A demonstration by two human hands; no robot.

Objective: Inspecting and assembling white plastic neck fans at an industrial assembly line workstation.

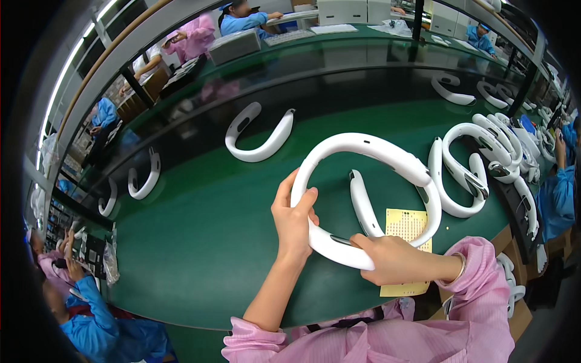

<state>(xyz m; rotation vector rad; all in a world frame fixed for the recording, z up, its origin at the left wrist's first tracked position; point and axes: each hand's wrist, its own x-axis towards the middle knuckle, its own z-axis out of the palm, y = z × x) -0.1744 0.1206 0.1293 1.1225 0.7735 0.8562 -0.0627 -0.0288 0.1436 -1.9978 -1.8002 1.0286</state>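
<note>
Both my hands hold up a white U-shaped neckband device (pixel 363 143) above the green bench. My left hand (pixel 293 219) wraps around its left side, thumb on the inner edge. Near the end closest to me, my right hand (pixel 396 257) grips it, fingers closed beside a dark inset strip. Through its loop, part of another white neckband (pixel 363 204) shows lying on the bench. A yellow printed sheet (pixel 407 221) lies beneath, partly covered by the held neckband and my right hand.
Several white neckbands (pixel 449 187) lie piled at the right. More sit along the far side, including one neckband (pixel 266 149) left of centre and another (pixel 145 178) at far left. A dark belt (pixel 339 91) runs behind the green bench (pixel 200 254). Co-workers sit around, one blue sleeve (pixel 557 199) at right.
</note>
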